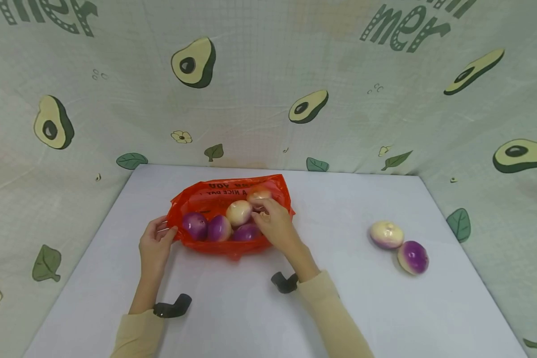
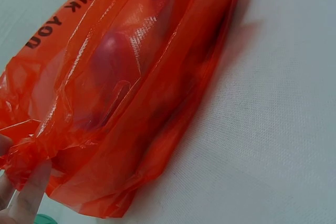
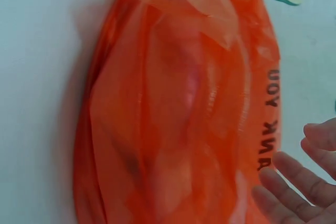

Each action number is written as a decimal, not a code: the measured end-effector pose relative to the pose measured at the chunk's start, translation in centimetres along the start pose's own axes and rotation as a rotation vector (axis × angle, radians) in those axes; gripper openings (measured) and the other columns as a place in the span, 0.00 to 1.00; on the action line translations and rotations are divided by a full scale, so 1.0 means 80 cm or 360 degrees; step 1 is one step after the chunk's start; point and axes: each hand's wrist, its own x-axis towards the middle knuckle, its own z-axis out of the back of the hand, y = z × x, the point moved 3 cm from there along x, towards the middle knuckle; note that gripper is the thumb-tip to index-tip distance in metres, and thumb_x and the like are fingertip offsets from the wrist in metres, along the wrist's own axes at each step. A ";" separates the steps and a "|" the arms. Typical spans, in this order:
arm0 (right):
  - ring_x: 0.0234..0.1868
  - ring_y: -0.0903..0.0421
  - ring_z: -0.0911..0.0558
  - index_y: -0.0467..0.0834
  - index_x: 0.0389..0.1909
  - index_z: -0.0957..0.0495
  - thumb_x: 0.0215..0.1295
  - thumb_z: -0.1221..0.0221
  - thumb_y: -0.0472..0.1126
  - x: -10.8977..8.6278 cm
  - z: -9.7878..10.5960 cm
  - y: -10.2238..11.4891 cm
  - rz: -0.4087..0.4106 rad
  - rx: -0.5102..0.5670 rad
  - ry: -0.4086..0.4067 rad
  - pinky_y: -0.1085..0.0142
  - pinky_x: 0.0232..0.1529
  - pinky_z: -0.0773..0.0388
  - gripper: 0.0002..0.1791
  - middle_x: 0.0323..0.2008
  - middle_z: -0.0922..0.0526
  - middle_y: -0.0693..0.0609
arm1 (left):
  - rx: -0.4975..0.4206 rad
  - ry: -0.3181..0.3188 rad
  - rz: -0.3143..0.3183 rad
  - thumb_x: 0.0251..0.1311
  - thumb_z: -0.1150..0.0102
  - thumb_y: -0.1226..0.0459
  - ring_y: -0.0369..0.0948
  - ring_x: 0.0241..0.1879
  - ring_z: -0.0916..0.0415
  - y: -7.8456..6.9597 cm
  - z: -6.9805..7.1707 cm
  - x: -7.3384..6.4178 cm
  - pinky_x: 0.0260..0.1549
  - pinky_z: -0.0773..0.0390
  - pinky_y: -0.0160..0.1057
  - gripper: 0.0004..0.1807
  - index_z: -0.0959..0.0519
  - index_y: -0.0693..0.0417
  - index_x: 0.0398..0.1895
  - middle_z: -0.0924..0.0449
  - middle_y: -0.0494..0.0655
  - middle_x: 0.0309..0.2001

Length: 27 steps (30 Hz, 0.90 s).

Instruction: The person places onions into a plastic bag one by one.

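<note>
A red plastic bag [image 1: 215, 196] with black lettering lies with its mouth spread, holding several shiny purple-and-cream vegetables that look like turnips. At its left end, my left hand [image 1: 154, 247] pinches the gathered plastic between thumb and fingers; the left wrist view shows this bunched edge [image 2: 29, 158] closely. Over the bag's right part is my right hand [image 1: 275, 223], beside a cream turnip [image 1: 239, 213] and in front of another turnip [image 1: 259, 194]. In the right wrist view, the right fingers [image 3: 294, 184] are spread and loosely bent, with nothing between them.
Two more turnips sit on the right of the white table [image 1: 340, 308]: a mostly cream turnip [image 1: 387, 234] touching a purple turnip [image 1: 413, 257]. Behind the table hangs a pale cloth [image 1: 250, 134] printed with avocados and leaves. Black straps circle both wrists.
</note>
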 end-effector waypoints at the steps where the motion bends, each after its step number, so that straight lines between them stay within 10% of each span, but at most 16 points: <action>1: 0.51 0.52 0.21 0.44 0.54 0.26 0.63 0.44 0.39 -0.002 0.003 0.001 -0.0009 0.0010 -0.0012 0.59 0.53 0.23 0.17 0.51 0.22 0.50 | 0.0003 -0.0001 0.0001 0.63 0.46 0.61 0.22 0.34 0.28 0.000 0.000 0.000 0.31 0.26 0.17 0.21 0.30 0.54 0.59 0.26 0.52 0.50; 27: 0.50 0.55 0.22 0.47 0.51 0.24 0.62 0.41 0.42 -0.071 0.083 -0.024 -0.0040 -0.0049 -0.0363 0.56 0.53 0.23 0.16 0.49 0.20 0.52 | -0.0007 -0.0001 -0.0040 0.63 0.46 0.61 0.22 0.33 0.28 -0.001 0.001 -0.001 0.30 0.26 0.16 0.22 0.31 0.57 0.59 0.27 0.55 0.50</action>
